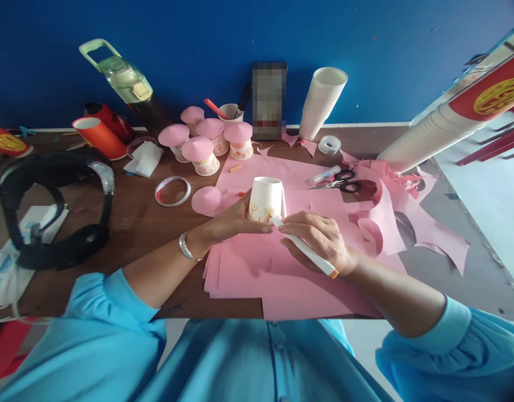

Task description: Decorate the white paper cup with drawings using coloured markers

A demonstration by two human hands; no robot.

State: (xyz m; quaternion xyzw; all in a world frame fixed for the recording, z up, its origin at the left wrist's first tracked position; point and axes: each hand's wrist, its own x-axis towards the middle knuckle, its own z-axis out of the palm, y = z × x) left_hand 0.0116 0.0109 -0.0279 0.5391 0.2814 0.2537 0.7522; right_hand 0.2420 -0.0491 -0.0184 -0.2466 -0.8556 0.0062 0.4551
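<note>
Decorating, seemingly, the paper cup [267, 194] gripped by the left hand [235, 220], the right hand [324, 239] pinched a white marker [308, 252] whose next stroke likely needed steadiness.

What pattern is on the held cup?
Yellow-orange flower outlines on the white cup; head view.

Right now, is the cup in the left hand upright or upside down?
Upside down: the white cup in the left hand has its narrower end uppermost, widening downward.

Paper sheets [240, 273] beneath the held cup [266, 196], scissors [337, 183] to its right, bottle [130, 86] behind left
</note>
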